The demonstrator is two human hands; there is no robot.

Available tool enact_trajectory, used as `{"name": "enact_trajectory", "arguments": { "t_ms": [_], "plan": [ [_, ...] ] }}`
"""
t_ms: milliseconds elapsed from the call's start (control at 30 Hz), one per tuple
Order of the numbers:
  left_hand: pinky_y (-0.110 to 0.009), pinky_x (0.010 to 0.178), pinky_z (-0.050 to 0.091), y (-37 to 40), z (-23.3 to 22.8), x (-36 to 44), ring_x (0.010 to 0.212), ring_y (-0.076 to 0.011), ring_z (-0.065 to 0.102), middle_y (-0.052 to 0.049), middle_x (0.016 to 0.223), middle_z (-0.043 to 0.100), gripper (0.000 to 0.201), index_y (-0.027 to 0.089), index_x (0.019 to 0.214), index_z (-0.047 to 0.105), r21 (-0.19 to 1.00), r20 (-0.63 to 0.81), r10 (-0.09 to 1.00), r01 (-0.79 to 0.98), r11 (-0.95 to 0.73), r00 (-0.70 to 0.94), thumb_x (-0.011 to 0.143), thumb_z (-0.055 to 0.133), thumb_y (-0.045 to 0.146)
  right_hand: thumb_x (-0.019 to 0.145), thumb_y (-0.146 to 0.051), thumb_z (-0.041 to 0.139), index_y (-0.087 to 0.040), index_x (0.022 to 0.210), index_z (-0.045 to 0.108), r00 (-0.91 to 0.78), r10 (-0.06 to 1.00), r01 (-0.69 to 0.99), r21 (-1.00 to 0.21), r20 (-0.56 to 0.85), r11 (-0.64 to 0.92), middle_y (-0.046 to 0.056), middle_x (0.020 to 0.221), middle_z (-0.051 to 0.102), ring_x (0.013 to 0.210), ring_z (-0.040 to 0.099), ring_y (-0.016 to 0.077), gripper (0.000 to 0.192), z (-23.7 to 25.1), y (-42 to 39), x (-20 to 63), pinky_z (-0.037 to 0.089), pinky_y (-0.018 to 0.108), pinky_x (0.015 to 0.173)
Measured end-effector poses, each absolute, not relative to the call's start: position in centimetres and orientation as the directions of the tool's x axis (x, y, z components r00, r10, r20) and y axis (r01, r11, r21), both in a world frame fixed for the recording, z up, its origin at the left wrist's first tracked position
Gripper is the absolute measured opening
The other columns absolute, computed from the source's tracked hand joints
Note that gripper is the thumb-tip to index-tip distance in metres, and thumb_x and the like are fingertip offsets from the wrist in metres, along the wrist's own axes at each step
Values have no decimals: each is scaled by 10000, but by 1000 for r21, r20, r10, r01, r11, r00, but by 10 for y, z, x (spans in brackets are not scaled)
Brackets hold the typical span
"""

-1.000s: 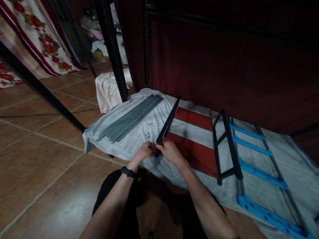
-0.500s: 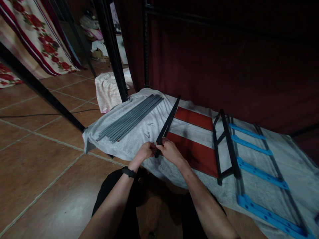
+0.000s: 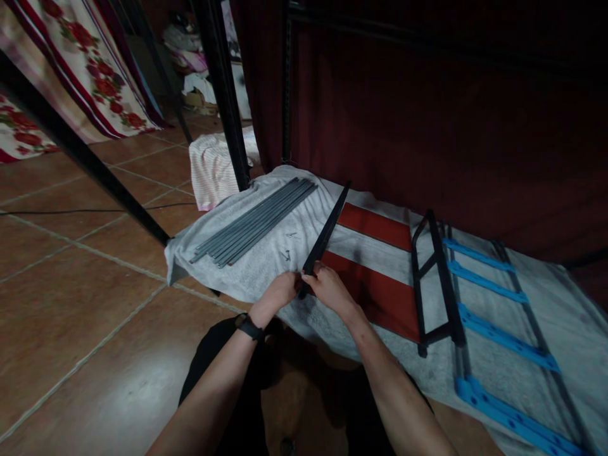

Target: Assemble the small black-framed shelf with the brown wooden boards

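My right hand (image 3: 331,288) is closed on the near end of a black metal frame (image 3: 327,231), which stands on its edge along the left side of two red boards (image 3: 377,226). Pinched against that same end from the left is my left hand (image 3: 281,291), a dark watch on its wrist. Its fingertips are partly hidden, so whatever they grip does not show. A few small screws (image 3: 285,255) lie on the grey cloth (image 3: 259,275) just beyond my left hand. At the boards' right end stands a second black frame (image 3: 439,278).
A row of grey metal rods (image 3: 256,221) lies on the cloth at the left. Blue plastic pieces (image 3: 510,345) with dark rods rest at the right. Black rack posts (image 3: 223,95) rise at the left, and a dark red curtain (image 3: 403,126) hangs behind.
The view has shifted slightly, so the scene sits a little further right. My left hand has turned, its fingers curled more tightly at the frame's end. My right hand keeps its grip.
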State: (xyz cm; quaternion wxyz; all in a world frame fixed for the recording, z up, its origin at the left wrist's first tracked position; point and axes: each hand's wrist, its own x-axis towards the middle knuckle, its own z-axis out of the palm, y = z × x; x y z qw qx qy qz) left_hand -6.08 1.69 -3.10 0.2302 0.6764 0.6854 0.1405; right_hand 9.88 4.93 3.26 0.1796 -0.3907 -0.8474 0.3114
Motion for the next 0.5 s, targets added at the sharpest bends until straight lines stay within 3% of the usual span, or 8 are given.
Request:
{"name": "enact_trajectory", "arguments": {
  "t_ms": [233, 367, 500],
  "plan": [
    [-281, 776, 491, 10, -23, -55, 857, -205, 680, -142, 885, 709, 256, 120, 974, 683, 390, -150, 987, 921, 2, 62, 898, 439, 131, 931, -219, 498, -149, 1062, 621, -637, 769, 551, -662, 59, 508, 116, 1115, 668, 1081, 619, 212, 193, 32, 49, 99, 439, 312, 950],
    [-298, 852, 505, 7, -20, -53, 914, -208, 684, -147, 932, 710, 249, 116, 1010, 676, 320, -116, 982, 942, -104, 147, 888, 461, 90, 928, -232, 521, -163, 1057, 622, -631, 774, 557, -668, 46, 493, 103, 1105, 672, 1066, 626, 209, 178, 31, 50, 99, 445, 312, 938],
    [-307, 857, 516, 7, -18, -52, 917, -218, 691, -161, 945, 708, 242, 100, 1011, 673, 275, -89, 983, 953, -129, 159, 905, 455, 96, 930, -231, 523, -153, 1058, 620, -631, 774, 549, -676, 49, 491, 108, 1092, 674, 1049, 632, 209, 179, 31, 49, 99, 451, 309, 929]
  ]
}}
